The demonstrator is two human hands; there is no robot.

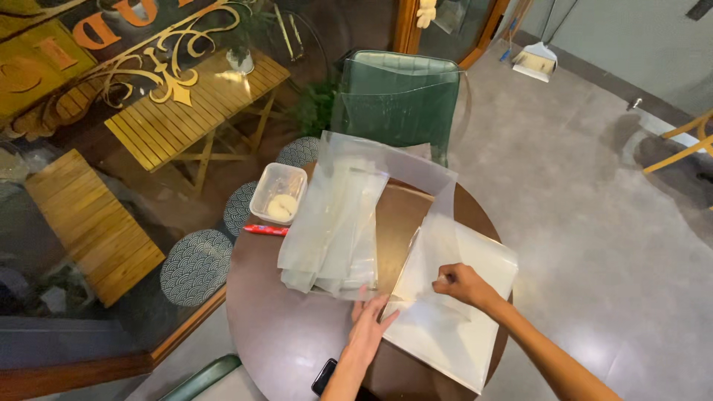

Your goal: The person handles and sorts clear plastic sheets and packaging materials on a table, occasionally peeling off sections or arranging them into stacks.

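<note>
Fingers point(444, 280) of the right hand point(464, 284) are pinched on a clear plastic sheet point(445, 312) lying on the round table point(282, 334); the left hand point(369, 330) is pressed flat, open, at its edge. The slick sheet could be creased if tugged unevenly.

From my seat behind the head camera, all I get of the person is two bare forearms coming in from about six and five o'clock. The slim left hand point(369, 329) carries no ring, watch, glove or band that I can make out. The right hand point(462, 283) looks equally unadorned, its forearm sleeveless right to the frame's edge. Nails are too small to judge.
</note>
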